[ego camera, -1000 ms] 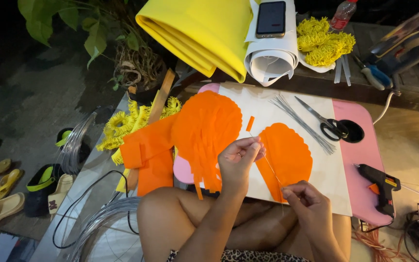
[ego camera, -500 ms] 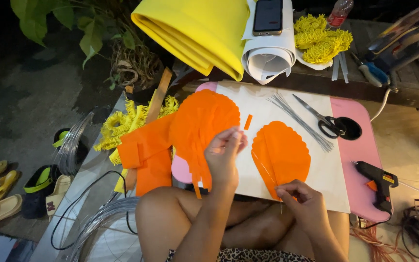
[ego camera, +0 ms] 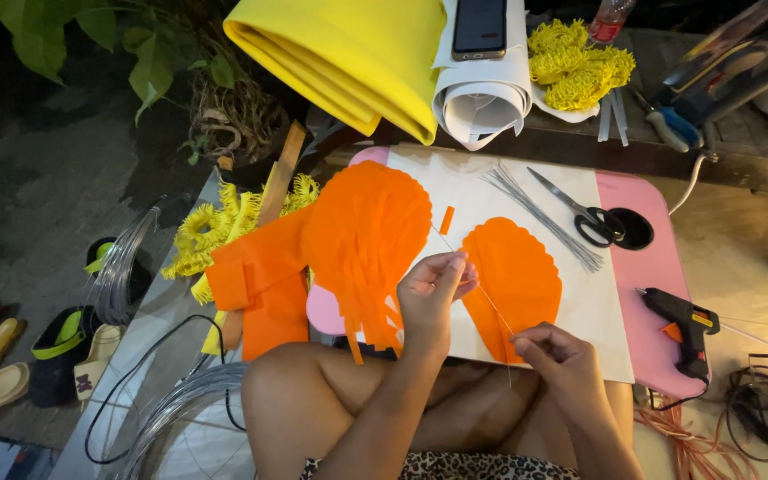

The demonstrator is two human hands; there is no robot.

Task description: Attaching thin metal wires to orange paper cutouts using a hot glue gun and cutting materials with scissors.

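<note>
So the thin wire (ego camera: 488, 300) runs diagonally over the orange scalloped sheet (ego camera: 513, 284) on the surface (ego camera: 597, 302), left hand (ego camera: 430, 298) pinching its upper end, right hand (ego camera: 551, 354) pinching the lower end nearer the lap.

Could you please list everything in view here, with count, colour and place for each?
scalloped petal: one, orange, on the white sheet, under the wire
thin wire: one, silvery, held between both hands
orange foam pile: several pieces, left of the petal
white sheet: one, on the pink board
pink board: one, over the lap
wire bundle: one, grey, beside the scissors
scissors: one, black handles, on the board
glue gun: one, black, right edge
yellow roll: one, top
phone: one, black, on a white roll
left hand: pinches the wire's upper end
right hand: pinches its lower end
</note>
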